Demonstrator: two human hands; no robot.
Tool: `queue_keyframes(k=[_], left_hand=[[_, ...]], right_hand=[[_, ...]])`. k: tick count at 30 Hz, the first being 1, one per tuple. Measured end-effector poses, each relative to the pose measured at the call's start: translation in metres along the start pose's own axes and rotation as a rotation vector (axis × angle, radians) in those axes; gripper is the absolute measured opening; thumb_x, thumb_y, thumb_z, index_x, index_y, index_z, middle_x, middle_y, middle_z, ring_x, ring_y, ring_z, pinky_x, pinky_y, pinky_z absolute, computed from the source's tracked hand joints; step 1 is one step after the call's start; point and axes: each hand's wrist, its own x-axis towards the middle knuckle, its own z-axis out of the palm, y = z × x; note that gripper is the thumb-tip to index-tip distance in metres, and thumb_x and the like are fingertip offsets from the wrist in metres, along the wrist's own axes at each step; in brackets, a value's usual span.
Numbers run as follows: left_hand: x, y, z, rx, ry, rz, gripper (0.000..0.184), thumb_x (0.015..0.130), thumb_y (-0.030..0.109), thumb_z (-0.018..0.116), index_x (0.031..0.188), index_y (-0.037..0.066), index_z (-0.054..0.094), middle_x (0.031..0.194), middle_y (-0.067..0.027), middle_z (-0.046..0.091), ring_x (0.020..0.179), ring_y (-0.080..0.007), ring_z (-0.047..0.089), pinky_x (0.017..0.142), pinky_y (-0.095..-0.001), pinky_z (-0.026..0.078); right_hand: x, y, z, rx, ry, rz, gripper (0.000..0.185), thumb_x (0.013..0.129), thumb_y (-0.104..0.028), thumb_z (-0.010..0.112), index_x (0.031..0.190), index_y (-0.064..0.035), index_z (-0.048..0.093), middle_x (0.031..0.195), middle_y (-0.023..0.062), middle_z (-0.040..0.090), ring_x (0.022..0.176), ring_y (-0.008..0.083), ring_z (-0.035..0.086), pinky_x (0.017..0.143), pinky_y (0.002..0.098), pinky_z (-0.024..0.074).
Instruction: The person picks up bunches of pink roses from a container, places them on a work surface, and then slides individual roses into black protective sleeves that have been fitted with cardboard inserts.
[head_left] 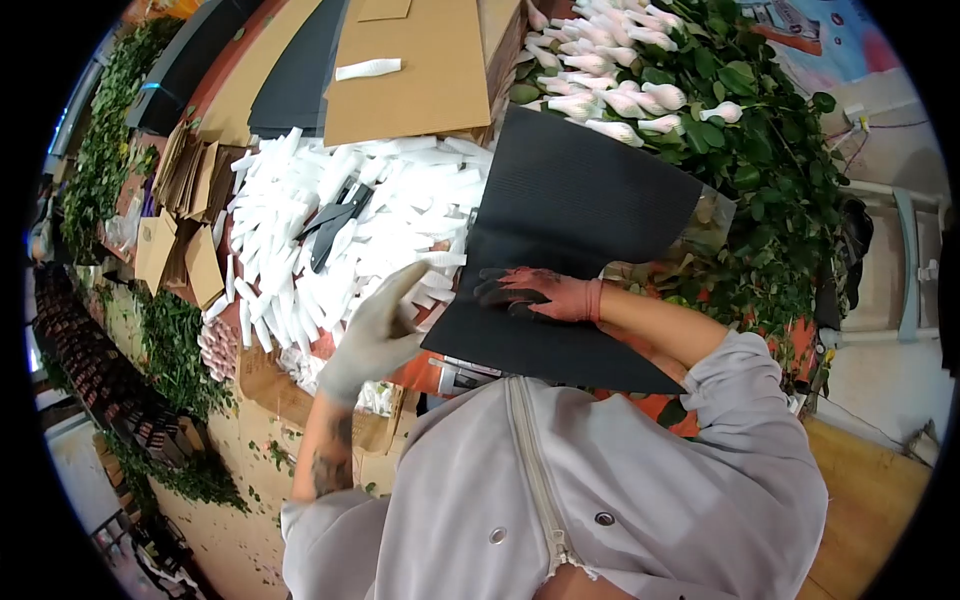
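Presently, the black sheet [580, 190] lies ahead of the grey jacket [450, 470]. At its near left corner, the left hand [382, 335] is loosely curled, fingers apart, contact unclear. On it, the right hand [545, 294] rests flat, fingers slightly spread; even palm pressure should limit creasing. The sheet's long axis appears to point away from the jacket. White sleeves [400, 190] lie left of it, wrapped buds [622, 104] beyond.

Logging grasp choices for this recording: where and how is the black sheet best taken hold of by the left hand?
Probably by its left edge, coming from the left, thumb above and fingers beneath: the black sheet is broad and thin, the left hand is beside that edge, and the right hand lies on the middle.
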Motion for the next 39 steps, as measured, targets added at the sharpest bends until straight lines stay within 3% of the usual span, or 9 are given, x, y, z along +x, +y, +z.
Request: queue_keyframes(k=[4, 7, 16, 17, 21, 24, 28, 35, 39], left_hand=[[0.049, -0.028, 0.02, 0.088, -0.395, 0.41, 0.033, 0.083, 0.019, 0.06, 0.109, -0.001, 0.059, 0.096, -0.0133, 0.061, 0.086, -0.0218, 0.06, 0.078, -0.0297, 0.047], [0.049, -0.044, 0.027, 0.042, -0.445, 0.106, 0.033, 0.086, 0.032, 0.057, 0.103, 0.004, 0.063, 0.095, -0.0134, 0.062, 0.089, -0.027, 0.06, 0.081, -0.034, 0.047], [0.043, -0.032, -0.035, -0.008, -0.347, 0.36, 0.032, 0.078, 0.006, 0.058, 0.109, 0.006, 0.06, 0.096, -0.0093, 0.065, 0.085, -0.0194, 0.062, 0.076, -0.0306, 0.049], [0.041, -0.003, -0.074, -0.182, -0.339, -0.225, 0.029, 0.08, 0.007, 0.059, 0.109, 0.004, 0.06, 0.09, -0.0059, 0.066, 0.076, -0.013, 0.062, 0.069, -0.0268, 0.049], [0.04, -0.103, -0.237, 0.86, 0.956, -0.155, 0.037, 0.076, 0.034, 0.066, 0.101, 0.007, 0.061, 0.095, -0.0142, 0.064, 0.081, -0.0266, 0.064, 0.073, -0.0346, 0.05], [0.01, -0.131, -0.294, 0.986, 0.818, -1.019, 0.064, 0.073, 0.056, 0.057, 0.116, 0.009, 0.052, 0.114, -0.0181, 0.058, 0.105, -0.032, 0.057, 0.089, -0.0397, 0.044], [-0.012, -0.163, -0.275, 0.911, 0.788, -1.139, 0.089, 0.067, 0.057, 0.062, 0.134, 0.007, 0.033, 0.122, -0.0177, 0.054, 0.113, -0.0326, 0.052, 0.093, -0.0389, 0.041], [-0.049, -0.154, -0.29, 0.582, 0.774, -0.898, 0.08, 0.065, 0.053, 0.063, 0.122, 0.0, 0.046, 0.112, -0.0231, 0.059, 0.101, -0.0363, 0.058, 0.085, -0.0396, 0.045], [-0.046, -0.031, -0.214, -0.201, 0.634, -0.073, 0.055, 0.081, 0.024, 0.062, 0.127, -0.002, 0.044, 0.103, -0.0101, 0.058, 0.084, -0.0144, 0.057, 0.072, -0.0281, 0.046]], right_hand=[[0.003, -0.012, -0.008, -0.164, 0.059, 0.037, 0.051, 0.076, -0.023, 0.063, 0.122, -0.0051, 0.05, 0.13, 0.0146, 0.045, 0.123, 0.0297, 0.04, 0.104, 0.0386, 0.0327], [0.002, -0.015, -0.015, -0.563, 0.058, -0.002, 0.054, 0.072, -0.028, 0.066, 0.119, -0.0051, 0.051, 0.13, 0.0158, 0.045, 0.122, 0.0317, 0.041, 0.102, 0.0396, 0.0353], [-0.002, 0.061, 0.033, -0.842, -0.097, 0.065, 0.057, 0.081, -0.041, 0.049, 0.126, -0.0067, 0.045, 0.137, 0.0183, 0.035, 0.128, 0.0354, 0.028, 0.107, 0.044, 0.0218], [-0.002, 0.074, 0.037, -0.864, -0.163, 0.094, 0.058, 0.082, -0.042, 0.048, 0.127, -0.0069, 0.045, 0.137, 0.0192, 0.035, 0.128, 0.0359, 0.028, 0.107, 0.0445, 0.0213], [-0.007, 0.073, 0.029, -0.887, -0.279, 0.152, 0.058, 0.081, -0.043, 0.048, 0.127, -0.0072, 0.045, 0.137, 0.0208, 0.035, 0.128, 0.0367, 0.029, 0.107, 0.0447, 0.0212], [-0.015, 0.072, 0.024, -0.863, -0.302, 0.153, 0.059, 0.081, -0.044, 0.049, 0.126, -0.0067, 0.045, 0.136, 0.0212, 0.036, 0.128, 0.0377, 0.029, 0.108, 0.044, 0.0204], [-0.015, 0.072, 0.026, -0.812, -0.282, 0.213, 0.059, 0.08, -0.043, 0.051, 0.125, -0.0057, 0.046, 0.136, 0.0214, 0.036, 0.128, 0.0384, 0.028, 0.108, 0.0438, 0.0202], [0.006, 0.033, 0.006, -0.625, -0.277, 0.334, 0.059, 0.078, -0.037, 0.057, 0.126, -0.0049, 0.046, 0.134, 0.0217, 0.037, 0.13, 0.0385, 0.026, 0.108, 0.0442, 0.0242], [0.015, -0.028, -0.037, -0.168, -0.018, 0.35, 0.066, 0.08, -0.035, 0.062, 0.133, -0.0049, 0.036, 0.135, 0.0196, 0.038, 0.123, 0.0343, 0.041, 0.104, 0.0379, 0.0333]])
